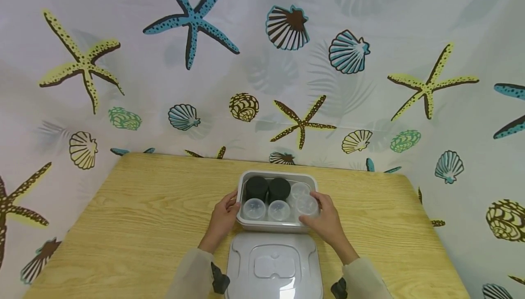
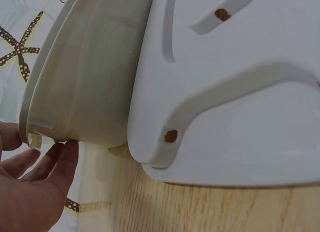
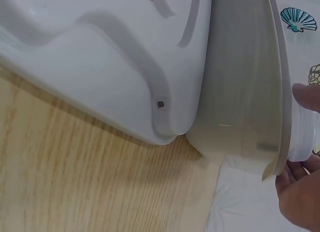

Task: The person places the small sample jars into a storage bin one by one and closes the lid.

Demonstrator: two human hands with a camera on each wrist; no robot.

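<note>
A white plastic storage bin [image 1: 272, 228] holds two black round pieces [image 1: 256, 187] at its back left and several clear round plastic containers [image 1: 279, 210]. My left hand [image 1: 223, 212] grips the bin's left end, with the thumb at the rim and fingertips under it in the left wrist view. Over the bin's front right corner, my right hand [image 1: 328, 221] holds a clear round container [image 1: 306, 204] between thumb and fingers. This container stands above the rim in the right wrist view [image 3: 302, 134]. What the black pieces are, I cannot tell.
In front of the bin, a white lid [image 1: 274, 285] with moulded grooves lies flat on the wood-grain table [image 1: 164, 198]. A curtain [image 1: 246, 71] printed with starfish and shells hangs behind the table and along both sides.
</note>
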